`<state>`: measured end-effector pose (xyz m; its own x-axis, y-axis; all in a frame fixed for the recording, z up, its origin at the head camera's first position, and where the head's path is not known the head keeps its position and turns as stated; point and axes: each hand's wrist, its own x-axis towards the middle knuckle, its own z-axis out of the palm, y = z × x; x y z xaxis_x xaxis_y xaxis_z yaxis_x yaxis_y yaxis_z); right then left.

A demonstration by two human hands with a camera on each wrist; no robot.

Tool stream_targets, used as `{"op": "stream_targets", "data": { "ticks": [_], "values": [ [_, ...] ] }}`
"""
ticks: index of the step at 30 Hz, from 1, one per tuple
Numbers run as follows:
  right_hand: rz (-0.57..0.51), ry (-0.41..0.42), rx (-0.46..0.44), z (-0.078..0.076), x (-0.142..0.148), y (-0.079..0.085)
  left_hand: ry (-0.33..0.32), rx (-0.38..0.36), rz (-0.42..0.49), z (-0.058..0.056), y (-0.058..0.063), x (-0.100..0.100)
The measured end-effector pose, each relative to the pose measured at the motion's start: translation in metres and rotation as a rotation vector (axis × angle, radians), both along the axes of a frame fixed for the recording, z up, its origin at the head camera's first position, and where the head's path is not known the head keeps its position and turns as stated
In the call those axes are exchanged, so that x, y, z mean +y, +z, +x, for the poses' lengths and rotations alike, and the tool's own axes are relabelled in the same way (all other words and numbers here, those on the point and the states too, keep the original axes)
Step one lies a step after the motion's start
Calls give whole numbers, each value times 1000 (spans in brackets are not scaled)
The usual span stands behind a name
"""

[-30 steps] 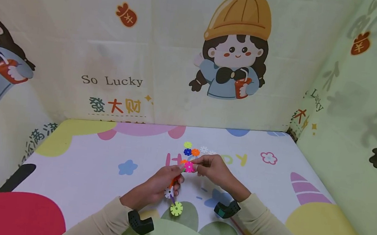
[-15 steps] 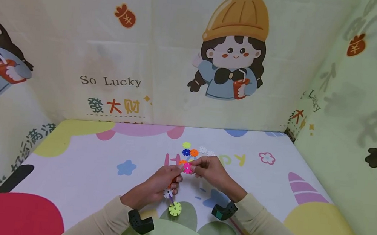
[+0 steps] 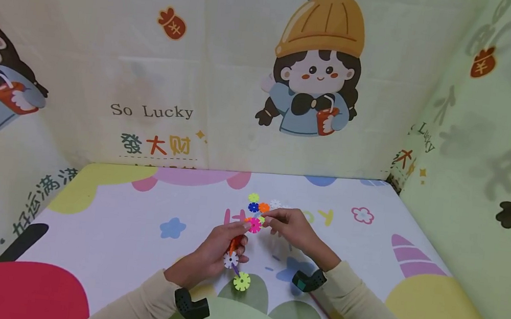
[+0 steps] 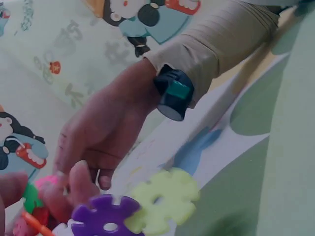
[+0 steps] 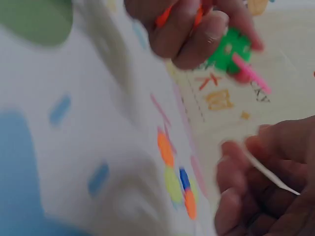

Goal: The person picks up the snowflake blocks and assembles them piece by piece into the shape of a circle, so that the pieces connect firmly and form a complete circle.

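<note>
The left hand (image 3: pixel 214 250) grips a chain of notched discs (image 3: pixel 231 256), hanging toward five o'clock. The right hand (image 3: pixel 296 234), near two o'clock from it, has bent fingers; I cannot tell if they hold anything. At least six discs look joined: pink (image 3: pixel 254 225), green (image 5: pixel 231 51), orange (image 3: pixel 234 244), white (image 3: pixel 227 262), purple (image 4: pixel 103 214), yellow-green (image 3: pixel 241 282). Left loose, at twelve to one o'clock from the pink: two orange ones (image 3: pixel 263 208), two yellow ones (image 3: pixel 254 197), one blue one (image 3: pixel 253 207), two white ones (image 3: pixel 275 203).

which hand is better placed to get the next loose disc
Probably the right hand: in the head view it sits nearer the loose orange disc beside the blue disc, though whether it pinches something is unclear. The left hand is busy gripping the chain of notched discs.
</note>
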<state>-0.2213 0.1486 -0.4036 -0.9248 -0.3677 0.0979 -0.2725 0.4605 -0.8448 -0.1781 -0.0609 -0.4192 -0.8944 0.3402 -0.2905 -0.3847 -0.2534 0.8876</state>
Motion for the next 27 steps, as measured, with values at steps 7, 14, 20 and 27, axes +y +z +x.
{"op": "stream_targets", "data": {
  "ticks": [7, 14, 20, 27],
  "values": [
    [195, 18, 153, -9, 7, -8, -7, -38, 113, 0, 2, 0],
    [237, -56, 82, -21, 2, -11, -54, -41, 128, 1, 4, 2],
    [254, -67, 74, -31, -5, -17, -49, -25, 117, 0, 4, 2],
    [312, -49, 126, -39, -14, -25, 22, -17, 58, -1, 3, 0]
  ]
}}
